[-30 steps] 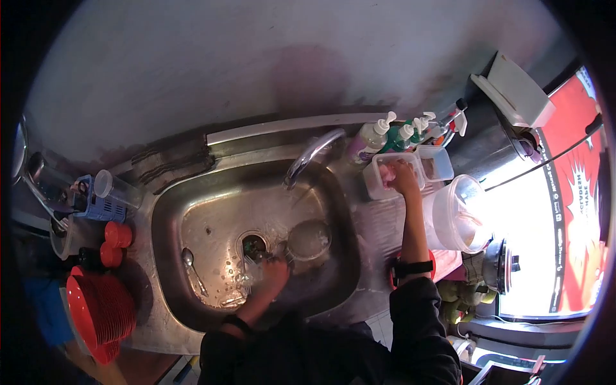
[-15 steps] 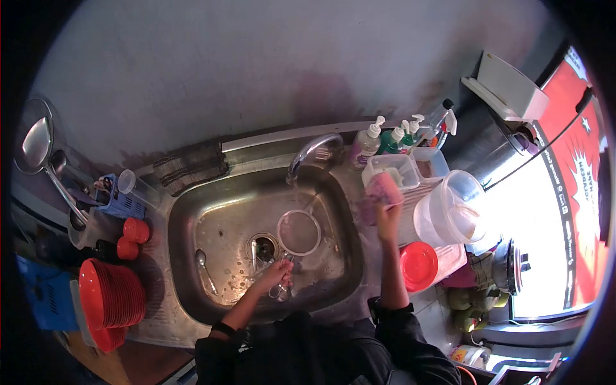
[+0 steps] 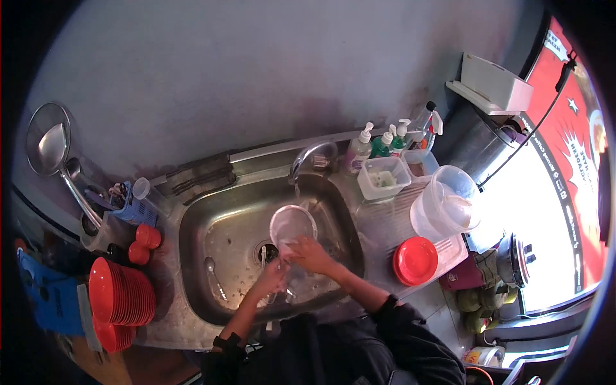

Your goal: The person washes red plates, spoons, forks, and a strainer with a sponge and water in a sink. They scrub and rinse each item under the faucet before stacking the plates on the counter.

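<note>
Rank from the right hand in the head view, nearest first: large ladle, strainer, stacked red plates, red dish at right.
1. Strainer, at the right hand
2. Red dish, right of sink
3. Stacked red plates, left of sink
4. Large ladle, far left

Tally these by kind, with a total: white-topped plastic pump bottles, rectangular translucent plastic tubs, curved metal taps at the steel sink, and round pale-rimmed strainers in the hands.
White-topped plastic pump bottles: 3
Rectangular translucent plastic tubs: 2
Curved metal tap: 1
Round pale-rimmed strainer: 1
Total: 7
</note>
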A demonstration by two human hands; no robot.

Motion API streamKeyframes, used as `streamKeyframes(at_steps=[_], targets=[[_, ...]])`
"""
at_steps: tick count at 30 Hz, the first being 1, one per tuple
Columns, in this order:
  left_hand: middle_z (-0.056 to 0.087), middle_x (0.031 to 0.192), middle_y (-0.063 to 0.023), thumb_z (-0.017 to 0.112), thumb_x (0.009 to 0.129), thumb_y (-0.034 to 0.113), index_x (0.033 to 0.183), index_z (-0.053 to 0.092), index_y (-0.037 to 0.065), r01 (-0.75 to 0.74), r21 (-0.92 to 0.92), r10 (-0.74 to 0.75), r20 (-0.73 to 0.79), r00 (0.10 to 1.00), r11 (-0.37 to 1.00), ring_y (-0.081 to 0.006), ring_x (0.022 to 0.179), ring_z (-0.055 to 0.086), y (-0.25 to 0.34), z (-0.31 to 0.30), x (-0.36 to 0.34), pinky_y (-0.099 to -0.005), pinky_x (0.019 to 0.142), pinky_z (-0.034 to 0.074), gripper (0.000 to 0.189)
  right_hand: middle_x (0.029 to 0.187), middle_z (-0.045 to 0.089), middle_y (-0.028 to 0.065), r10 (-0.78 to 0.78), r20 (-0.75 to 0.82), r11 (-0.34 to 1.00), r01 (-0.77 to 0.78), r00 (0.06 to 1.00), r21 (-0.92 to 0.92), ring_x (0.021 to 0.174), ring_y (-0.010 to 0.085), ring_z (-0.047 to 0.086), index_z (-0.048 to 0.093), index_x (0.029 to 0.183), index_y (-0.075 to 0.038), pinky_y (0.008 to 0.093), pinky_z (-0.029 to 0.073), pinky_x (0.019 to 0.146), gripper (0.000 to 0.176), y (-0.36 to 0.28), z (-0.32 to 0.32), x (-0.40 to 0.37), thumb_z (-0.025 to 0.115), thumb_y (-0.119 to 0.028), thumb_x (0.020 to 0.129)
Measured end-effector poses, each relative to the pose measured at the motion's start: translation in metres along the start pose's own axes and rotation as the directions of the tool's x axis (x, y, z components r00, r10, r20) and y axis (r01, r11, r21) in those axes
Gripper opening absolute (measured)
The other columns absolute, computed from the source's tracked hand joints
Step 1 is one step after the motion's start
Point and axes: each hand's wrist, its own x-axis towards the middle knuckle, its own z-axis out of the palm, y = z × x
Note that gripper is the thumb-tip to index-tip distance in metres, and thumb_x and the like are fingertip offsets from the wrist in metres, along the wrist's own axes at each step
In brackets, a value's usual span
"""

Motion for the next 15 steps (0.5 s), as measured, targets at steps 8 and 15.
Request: streamKeyframes(at_steps=[8, 15], targets=[[0.033, 0.045, -0.0004, 0.043, 0.080, 0.018, 0.083, 0.036, 0.005, -0.034, 0.095, 0.022, 0.123, 0.992, 0.995, -0.0085, 0.032, 0.032, -0.004, 0.011, -0.001, -0.0227, 0.030, 0.031, 0.014, 0.081, 0.053, 0.0128, 0.238, -0.288, 0.912, -0.316, 0.927, -0.263, 0.074, 0.0283, 0.050, 0.059, 0.073, -0.008, 0.0382, 0.040, 0.064, 0.017, 0.007, -0.003, 0.030, 0.053, -0.023, 0.066], [0.031, 0.043, -0.0001, 0.042, 0.081, 0.016, 0.081, 0.037, 0.006, -0.030, 0.062, 0.023, 0.102, 0.994, 0.998, -0.0084, 0.029, 0.027, -0.001, -0.010, -0.013, -0.0238, 0.029, 0.029, 0.011, 0.088, 0.052, 0.0077, 0.217, 0.342, 0.966, -0.153, 0.914, -0.206, 0.078, 0.0292, 0.049, 0.059, 0.077, -0.012, 0.0364, 0.038, 0.074, 0.015, 0.001, -0.028, 0.005, 0.053, -0.016, 0.064]])
